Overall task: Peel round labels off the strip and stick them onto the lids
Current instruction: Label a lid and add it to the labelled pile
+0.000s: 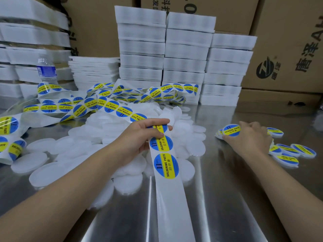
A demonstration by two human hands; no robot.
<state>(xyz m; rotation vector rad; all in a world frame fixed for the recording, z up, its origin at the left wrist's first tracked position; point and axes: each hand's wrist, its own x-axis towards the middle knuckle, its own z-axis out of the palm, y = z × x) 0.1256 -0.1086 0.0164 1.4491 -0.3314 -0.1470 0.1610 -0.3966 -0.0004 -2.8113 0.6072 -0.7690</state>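
left hand (pixel 145 135) grips the strip (pixel 152 152): thumb across the front, fingers curled behind. That holds the backing taut and puts the nxt label (pixel 161 143) just below the thumb, face up, easy to pick. One more label below it, then bare backing (pixel 174 215) trailing toward the person over the counter (pixel 236 198). Prob the used end, left loose b/c it needs no handling. Beyond the hand the strip loops off to a tangled heap up-left of it. Plenty of slack, so feed looks ok, tho the heap is messy.

right hand (pixel 248 137): fingers curled, holds a labelled lid (pixel 230 131) at its thumb side, low over the counter, above another lid's edge. Can't tell if it's touching down yet.

finished lids (pixel 288 158) lie just right of that hand, label up. Reads as an out-pile kept on the far side from the blanks so the two don't mix.

blank lids (pixel 78 145) are heaped under and around the left hand, spreading btwn both hands. Short reach for either.

My read: this is the drop-off of a done lid. Nxt the right hand has to cross to the label under the left thumb and lift its edge w/o creasing.

Risks: label folding onto itself or landing off-centre. Blanks are translucent and overlap, so it's easy to grab two.
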